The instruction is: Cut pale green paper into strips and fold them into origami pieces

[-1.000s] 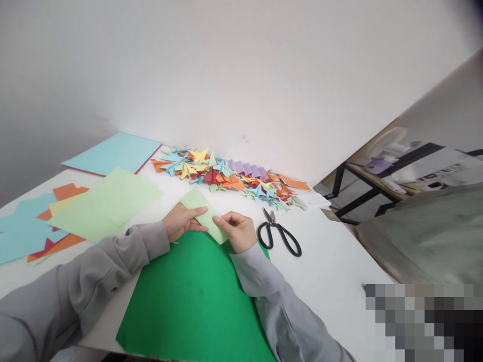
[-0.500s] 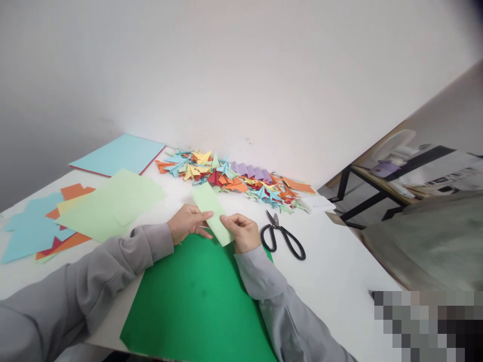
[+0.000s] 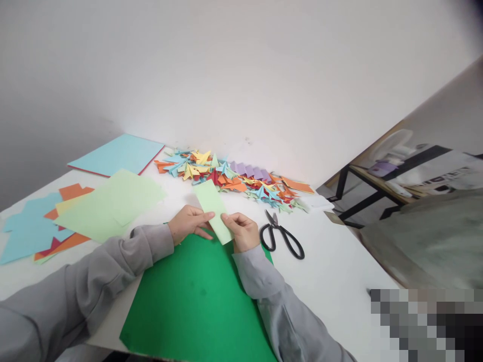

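Note:
A narrow light green paper strip is held between both hands above the far end of a dark green sheet. My left hand pinches its left edge with the thumb on top. At the strip's lower right, my right hand grips it between thumb and fingers. Black-handled scissors lie partly open just right of my right hand. Beyond the hands spreads a pile of small folded paper pieces in several colours.
Loose light green sheets overlap blue, orange and yellow paper at the left. A light blue sheet lies at the back left. Past the white table's right edge stands a black-framed shelf.
The strip has turned slightly more upright between the fingers. Both hands keep nearly the same grip and place, and the view has shifted slightly.

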Demonstrator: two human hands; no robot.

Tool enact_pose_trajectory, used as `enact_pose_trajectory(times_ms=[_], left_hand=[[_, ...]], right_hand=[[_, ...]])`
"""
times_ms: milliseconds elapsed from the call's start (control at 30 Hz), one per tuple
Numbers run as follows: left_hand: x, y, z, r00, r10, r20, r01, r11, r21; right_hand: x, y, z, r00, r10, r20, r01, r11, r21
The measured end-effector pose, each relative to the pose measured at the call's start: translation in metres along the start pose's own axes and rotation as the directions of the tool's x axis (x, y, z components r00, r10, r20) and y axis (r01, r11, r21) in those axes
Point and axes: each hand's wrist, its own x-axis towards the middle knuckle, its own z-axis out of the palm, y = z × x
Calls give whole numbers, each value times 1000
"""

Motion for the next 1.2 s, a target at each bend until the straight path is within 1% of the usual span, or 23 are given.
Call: enact_pose_trajectory(times_ms=[100, 267, 400, 533, 633, 800, 900, 1000, 1100, 1200], left_hand=[[0, -1, 0, 1000, -4, 31, 3, 999, 38], [-1, -1, 1, 1000, -8, 28, 7, 999, 45], [0, -3, 1, 998, 0, 63, -5, 996, 89], [0, -2, 2, 998, -17, 58, 12, 996, 83], [0, -2, 2, 998, -23, 62, 16, 993, 118], [1, -3, 3, 998, -31, 57, 23, 991, 130], [1, -4, 5, 998, -16, 61, 3, 981, 196], [1, -4, 7, 997, -19, 77, -2, 964, 266], [0, -4, 8, 996, -24, 80, 2, 964, 267], [0, -4, 8, 995, -24, 92, -1, 964, 266]], right_hand=[[-1, 0, 0, 1000, -10, -2, 10, 1000, 3], [-1, 1, 2, 1000, -15, 0, 15, 999, 30], [-2, 2, 4, 1000, -25, 2, 25, 998, 57], [-2, 2, 5, 999, -35, -3, 35, 997, 64], [-2, 3, 5, 999, -51, -14, 52, 997, 58], [0, 5, 6, 999, -37, -19, 38, 997, 61], [1, 6, 6, 998, -47, -43, 50, 997, 63], [1, 7, 6, 998, -46, -36, 48, 997, 61], [1, 7, 5, 999, -26, -19, 27, 998, 61], [1, 6, 5, 999, -38, -30, 39, 997, 60]])
